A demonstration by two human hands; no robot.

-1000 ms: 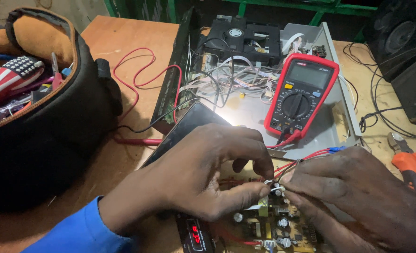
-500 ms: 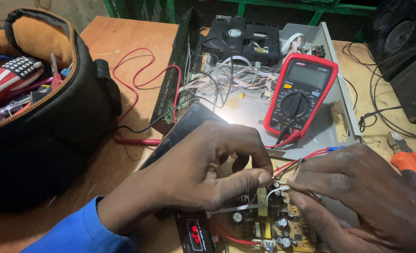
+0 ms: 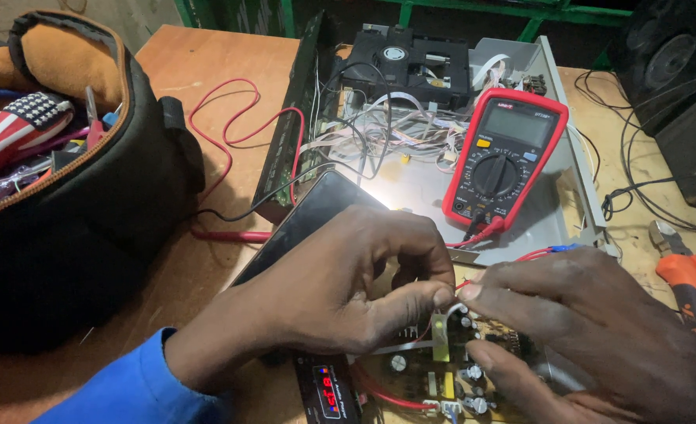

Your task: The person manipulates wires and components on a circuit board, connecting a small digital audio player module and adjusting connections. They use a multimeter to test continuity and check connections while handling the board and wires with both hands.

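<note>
With my left hand (image 3: 340,286) and right hand (image 3: 591,330) pinched shut on a thin red wire (image 3: 450,302) over the circuit board (image 3: 434,373) at lower centre, I judge a slip could bridge neighbouring components.

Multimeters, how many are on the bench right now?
1. The red multimeter lies on the grey metal chassis, above the right hand and left hand. The black bag could hide others.
</note>
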